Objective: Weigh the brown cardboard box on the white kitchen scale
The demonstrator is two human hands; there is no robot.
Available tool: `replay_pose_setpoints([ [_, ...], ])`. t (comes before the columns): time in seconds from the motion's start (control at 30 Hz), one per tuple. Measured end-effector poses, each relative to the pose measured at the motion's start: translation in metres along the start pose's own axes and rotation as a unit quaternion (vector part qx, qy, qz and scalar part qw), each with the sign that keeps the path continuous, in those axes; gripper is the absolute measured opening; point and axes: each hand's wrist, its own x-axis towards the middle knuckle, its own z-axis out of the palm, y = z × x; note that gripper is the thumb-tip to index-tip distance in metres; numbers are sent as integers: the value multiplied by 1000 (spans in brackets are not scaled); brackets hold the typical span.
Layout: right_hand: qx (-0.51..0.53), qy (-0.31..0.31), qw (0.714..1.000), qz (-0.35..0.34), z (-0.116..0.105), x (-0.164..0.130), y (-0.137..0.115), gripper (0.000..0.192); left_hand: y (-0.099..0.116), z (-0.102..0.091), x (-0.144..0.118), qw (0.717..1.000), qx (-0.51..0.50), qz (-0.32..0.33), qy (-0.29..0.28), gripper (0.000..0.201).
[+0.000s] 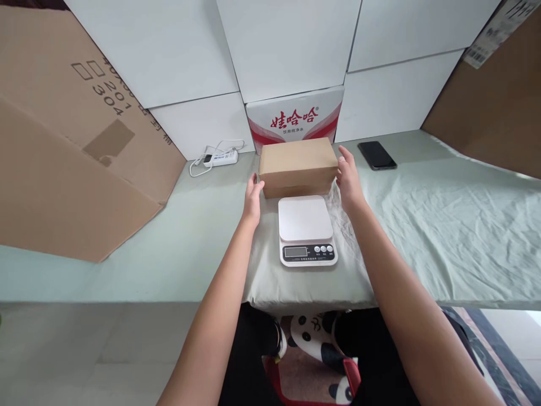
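A small brown cardboard box (299,163) sits behind the kitchen scale, with its long side facing me. My left hand (253,197) is at its left end, thumb against the front corner and the other fingers partly hidden along the side. On the opposite end, my right hand (348,177) presses the box's right side, one finger raised by the top corner. Between my forearms lies a white digital kitchen scale (306,220) with a bare platform. Its display and buttons face me, and no digits are readable on the display.
A white power strip or adapter (221,158) with a cable lies at back left, and a black phone (377,155) at back right. Large cardboard sheets (76,146) flank the green-clothed table (203,242). A printed water carton (295,115) stands behind the box against white panels (291,45).
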Motion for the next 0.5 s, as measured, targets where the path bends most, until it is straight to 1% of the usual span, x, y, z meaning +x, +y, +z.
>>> replay_pose_setpoints([
  [0.13,-17,-19,1000,-8,-7,-13,-14,84,0,-2,0,1000,6,-11,9,64],
  [0.23,-23,-30,999,-5,-13,-21,-16,89,2,1,-1,1000,0,2,-14,59],
  [0.33,-10,-19,999,24,-18,-20,-4,95,4,5,-3,999,-6,17,-43,55],
  [0.4,7,-22,998,50,-18,-17,6,96,5,7,-4,999,-8,14,-45,55],
  [0.5,38,-25,995,88,-14,-12,19,97,4,9,-4,999,-15,5,-42,56],
])
